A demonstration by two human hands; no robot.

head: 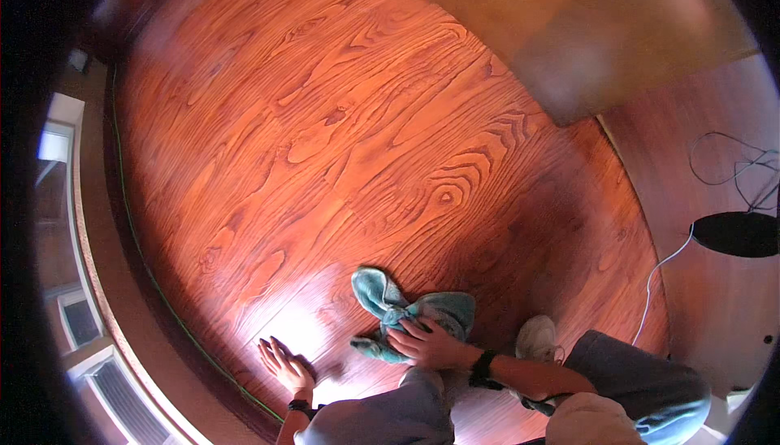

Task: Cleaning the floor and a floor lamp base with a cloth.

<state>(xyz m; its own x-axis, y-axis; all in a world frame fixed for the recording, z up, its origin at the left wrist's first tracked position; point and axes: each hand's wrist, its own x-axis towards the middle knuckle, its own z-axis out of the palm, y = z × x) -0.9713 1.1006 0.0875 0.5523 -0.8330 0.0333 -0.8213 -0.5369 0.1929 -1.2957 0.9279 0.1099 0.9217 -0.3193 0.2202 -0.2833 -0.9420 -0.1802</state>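
On the glossy reddish wood-grain floor [341,159], a crumpled teal-green cloth [448,311] lies in loose folds. My right hand [426,344] rests on its near side, fingers bent over the fabric and holding it against the boards. Part of the cloth is hidden under the palm. To the left, my left hand [286,372] is planted on the floor with its fingers stretched and somewhat apart, next to a bright patch of reflected light. It holds nothing. Both wrists wear dark bands.
My bent knee [384,411] and a light shoe [536,338] are close to the cloth. A green cable [152,280] follows the left wall's foot below windows. Wooden furniture [688,98] borders the right, with a white cord [655,280] hanging from a dark oval opening [737,234].
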